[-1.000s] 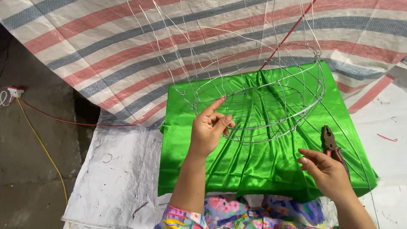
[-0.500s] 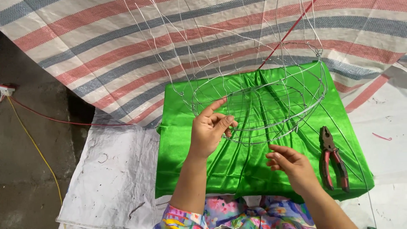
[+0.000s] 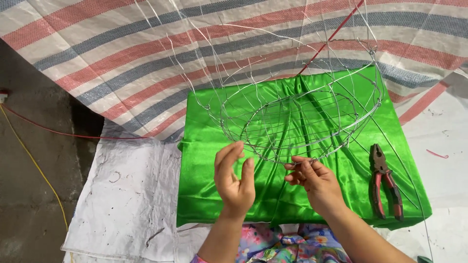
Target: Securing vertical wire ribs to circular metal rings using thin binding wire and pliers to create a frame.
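Observation:
A round wire frame, built of thin silver rings and ribs, hangs over a shiny green cloth. My right hand pinches the frame's near rim at the lower ring. Just left of the rim my left hand is held up with its fingers apart and nothing in them. Red-handled pliers lie on the green cloth to the right of my right hand.
A striped red, blue and white tarp hangs behind the frame. White woven sheeting covers the ground at left and right. Yellow and red cords run over the dark floor at left. A red rod slants down to the frame.
My right hand moved left from beside the pliers to the frame's near rim and gripped the wire. My left hand let go of the rim and opened.

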